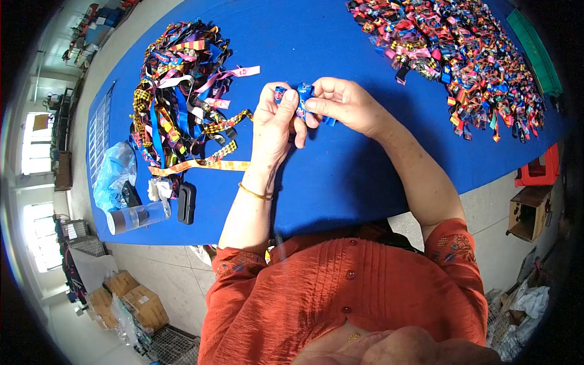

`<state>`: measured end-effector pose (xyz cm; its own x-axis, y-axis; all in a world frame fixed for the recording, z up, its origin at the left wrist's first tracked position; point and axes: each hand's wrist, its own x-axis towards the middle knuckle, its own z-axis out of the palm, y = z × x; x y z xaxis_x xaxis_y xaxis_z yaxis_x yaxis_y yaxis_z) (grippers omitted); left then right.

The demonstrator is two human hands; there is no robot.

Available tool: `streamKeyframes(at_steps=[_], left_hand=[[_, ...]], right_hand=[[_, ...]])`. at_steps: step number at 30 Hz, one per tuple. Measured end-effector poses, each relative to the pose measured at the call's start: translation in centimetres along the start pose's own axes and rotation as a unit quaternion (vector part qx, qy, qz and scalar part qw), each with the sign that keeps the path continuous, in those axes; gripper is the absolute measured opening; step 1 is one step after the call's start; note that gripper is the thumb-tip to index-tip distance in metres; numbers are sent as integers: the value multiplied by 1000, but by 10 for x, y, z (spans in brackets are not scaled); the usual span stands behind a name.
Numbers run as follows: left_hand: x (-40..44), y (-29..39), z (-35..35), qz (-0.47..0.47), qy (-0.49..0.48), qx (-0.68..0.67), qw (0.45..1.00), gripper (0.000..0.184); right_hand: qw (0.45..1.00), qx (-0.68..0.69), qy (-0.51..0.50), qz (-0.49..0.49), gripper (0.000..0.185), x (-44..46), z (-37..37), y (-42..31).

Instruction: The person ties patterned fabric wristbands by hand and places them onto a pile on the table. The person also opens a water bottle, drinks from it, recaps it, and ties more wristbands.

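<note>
Both hands meet over the middle of the blue-covered table, working on a blue printed ribbon point(305, 91). My left hand point(280, 112) pinches one part of the ribbon between thumb and fingers. My right hand point(344, 104) grips the ribbon from the other side, its thumb pressed on it. The ribbon looks folded or looped, and a short blue end shows below the right fingers. Left of my left hand lies a heap of loose patterned ribbons point(176, 103), with a few strips trailing toward my wrist.
A large spread of small bundled ribbon pieces point(462, 55) covers the far right of the blue table point(340, 194). At the left edge are a clear bottle point(139, 218), a black case point(187, 204) and a blue plastic bag point(114, 173). Cardboard boxes point(145, 306) stand on the floor.
</note>
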<state>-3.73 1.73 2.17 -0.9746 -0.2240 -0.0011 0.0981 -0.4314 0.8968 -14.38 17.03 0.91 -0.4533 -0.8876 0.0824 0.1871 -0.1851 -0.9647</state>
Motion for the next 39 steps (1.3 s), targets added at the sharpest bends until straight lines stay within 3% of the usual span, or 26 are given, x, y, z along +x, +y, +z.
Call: streamKeyframes(at_steps=[4,11,29,39], left_hand=[[2,-1,-3,-17,-25,51,998,14],[3,-3,-7,-27,-42,25,998,13],[5,-8,-12,-28,22,-58,998,21],[1,-12,-10,-3,54,-11,998,15]], right_hand=[[1000,-6,16,-6,13,2,-3,5],[996,-53,64,-2,15,1,-8,0],[993,-84,84,-21,14,2,-3,2],[987,-134,60,-65,11,-1,4,-1]])
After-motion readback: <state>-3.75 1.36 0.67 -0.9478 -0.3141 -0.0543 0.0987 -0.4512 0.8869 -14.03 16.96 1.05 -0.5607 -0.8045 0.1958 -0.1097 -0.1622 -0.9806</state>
